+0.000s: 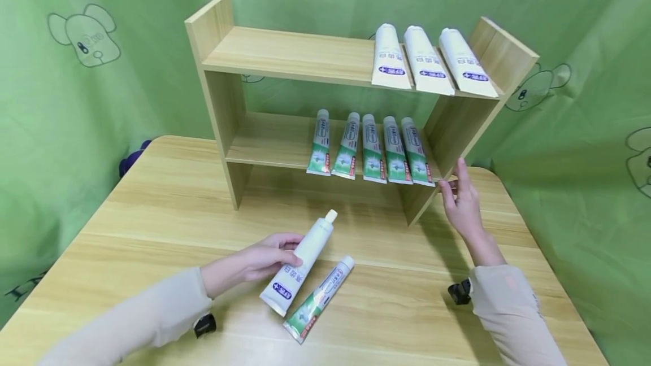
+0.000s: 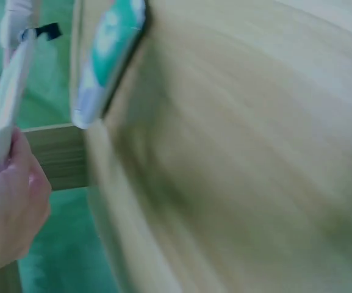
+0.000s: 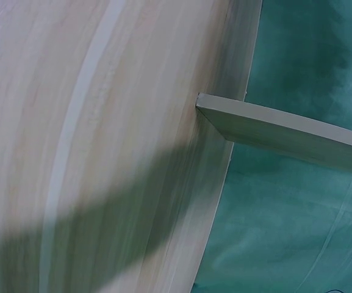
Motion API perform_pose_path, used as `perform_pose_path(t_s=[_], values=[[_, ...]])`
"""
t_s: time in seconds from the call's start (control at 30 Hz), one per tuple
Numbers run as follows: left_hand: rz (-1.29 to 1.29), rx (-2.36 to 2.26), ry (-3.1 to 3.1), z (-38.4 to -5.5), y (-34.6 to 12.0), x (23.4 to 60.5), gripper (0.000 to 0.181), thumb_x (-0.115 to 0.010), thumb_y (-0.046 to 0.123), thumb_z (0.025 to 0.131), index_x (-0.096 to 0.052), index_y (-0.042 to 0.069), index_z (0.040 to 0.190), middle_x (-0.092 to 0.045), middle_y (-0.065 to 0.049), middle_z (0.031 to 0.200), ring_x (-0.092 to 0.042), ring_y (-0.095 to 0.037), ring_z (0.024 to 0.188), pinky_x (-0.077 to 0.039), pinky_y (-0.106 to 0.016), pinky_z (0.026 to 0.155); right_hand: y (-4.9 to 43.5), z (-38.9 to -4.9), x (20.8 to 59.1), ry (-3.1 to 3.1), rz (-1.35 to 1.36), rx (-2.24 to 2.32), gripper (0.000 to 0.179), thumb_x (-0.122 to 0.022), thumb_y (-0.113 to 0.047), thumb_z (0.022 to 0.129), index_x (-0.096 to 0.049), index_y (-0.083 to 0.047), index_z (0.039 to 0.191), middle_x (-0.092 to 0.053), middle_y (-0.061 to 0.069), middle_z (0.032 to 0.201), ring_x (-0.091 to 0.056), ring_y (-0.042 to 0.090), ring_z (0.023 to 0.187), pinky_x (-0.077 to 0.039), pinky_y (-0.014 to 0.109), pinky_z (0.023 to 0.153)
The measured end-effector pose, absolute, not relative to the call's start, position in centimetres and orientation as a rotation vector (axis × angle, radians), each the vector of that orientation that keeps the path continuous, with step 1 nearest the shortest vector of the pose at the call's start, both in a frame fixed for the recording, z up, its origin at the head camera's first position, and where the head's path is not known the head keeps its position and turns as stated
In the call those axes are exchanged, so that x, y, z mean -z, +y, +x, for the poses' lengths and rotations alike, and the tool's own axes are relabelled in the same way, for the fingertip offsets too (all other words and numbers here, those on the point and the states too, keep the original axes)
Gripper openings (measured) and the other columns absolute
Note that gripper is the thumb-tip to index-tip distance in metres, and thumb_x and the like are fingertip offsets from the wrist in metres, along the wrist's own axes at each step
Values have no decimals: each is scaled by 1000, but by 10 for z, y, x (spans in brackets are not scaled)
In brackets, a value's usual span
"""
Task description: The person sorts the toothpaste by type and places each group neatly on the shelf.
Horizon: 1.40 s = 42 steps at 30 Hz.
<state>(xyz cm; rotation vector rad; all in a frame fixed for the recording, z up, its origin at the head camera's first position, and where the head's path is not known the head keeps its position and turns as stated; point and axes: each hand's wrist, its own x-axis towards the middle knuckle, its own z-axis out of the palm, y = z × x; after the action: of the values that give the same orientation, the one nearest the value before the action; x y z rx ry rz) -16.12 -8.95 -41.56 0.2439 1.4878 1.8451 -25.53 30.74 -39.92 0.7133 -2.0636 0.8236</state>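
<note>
My left hand (image 1: 272,258) holds a white toothpaste tube (image 1: 307,253) with a blue label, tilted above the table, its cap pointing away toward the shelf. In the left wrist view that tube (image 2: 8,104) shows at the left edge. Beside it a green-and-white toothpaste tube (image 1: 320,298) lies on the table. My right hand (image 1: 465,208) is at the front edge of the wooden shelf's (image 1: 216,112) right side panel, index finger extended and thumb near the lower board's corner. Only a sliver of this hand enters the right wrist view.
Three white toothpaste tubes (image 1: 424,64) lie side by side at the right of the top board (image 1: 290,52). Several green-and-white tubes (image 1: 373,148) lie on the lower board (image 1: 274,134), crimped ends toward me. A green curtain (image 1: 142,89) hangs behind the wooden table (image 1: 137,230).
</note>
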Motion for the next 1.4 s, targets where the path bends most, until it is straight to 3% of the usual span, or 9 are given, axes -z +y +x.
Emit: perform_pose_path(t_s=[0.3, 0.43, 0.57, 0.7, 1.07, 1.27, 1.4], values=[[392, -1902, 1647, -146, -84, 369, 62, -59, -4, 81, -29, -12, 134, -48, -26, 122, -58, -19, 97, -53, -36, 89, 306, -256, 400, -2045, 716, -824, 67, -50, 2, 91, -19, -19, 146, -53, 31, 109, -44, -13, 82, -39, -2, 67], [462, -1992, 1756, -140, -82, 346, 58, -62, 0, 80, -36, -14, 130, -53, -26, 116, -60, -15, 91, -56, -31, 83, 306, -256, 401, -2040, 718, -811, 66, -50, 1, 91, -19, -19, 146, -53, 30, 108, -49, -2, 76, -39, -2, 67], [500, -2080, 1825, -137, -82, 321, 56, -61, -2, 78, -39, -12, 129, -55, -25, 114, -62, -14, 87, -57, -34, 80, 307, -257, 402, -2041, 725, -797, 66, -50, 0, 91, -18, -19, 146, -53, 30, 108, -52, 8, 71, -40, -1, 64], [521, -2141, 1884, -139, -84, 291, 55, -59, -6, 78, -40, -9, 130, -54, -25, 117, -62, -16, 87, -58, -38, 79, 308, -256, 402, -2044, 719, -797, 68, -50, 2, 91, -18, -18, 146, -53, 30, 108, -51, 4, 72, -39, -1, 63], [474, -2288, 2078, -160, -87, 212, 45, -56, 1, 86, -45, 1, 130, -57, -11, 105, -61, -16, 78, -60, -31, 66, 307, -257, 399, -2027, 722, -796, 65, -50, -2, 92, -18, -21, 146, -53, 30, 108, -51, 7, 71, -40, -3, 71], [382, -2356, 2140, -185, -79, 195, 40, -60, 4, 85, -50, 3, 124, -54, -7, 100, -58, -16, 80, -58, -24, 65, 309, -257, 400, -2034, 718, -799, 65, -50, -4, 93, -19, -24, 146, -52, 30, 107, -51, 4, 72, -41, -3, 70], [301, -2373, 2154, -203, -76, 185, 37, -61, 5, 84, -51, 6, 120, -55, -8, 103, -59, -17, 82, -58, -23, 63, 308, -256, 400, -2038, 717, -804, 71, -52, 3, 89, -19, -24, 146, -52, 30, 106, -50, 2, 73, -41, -3, 68]])
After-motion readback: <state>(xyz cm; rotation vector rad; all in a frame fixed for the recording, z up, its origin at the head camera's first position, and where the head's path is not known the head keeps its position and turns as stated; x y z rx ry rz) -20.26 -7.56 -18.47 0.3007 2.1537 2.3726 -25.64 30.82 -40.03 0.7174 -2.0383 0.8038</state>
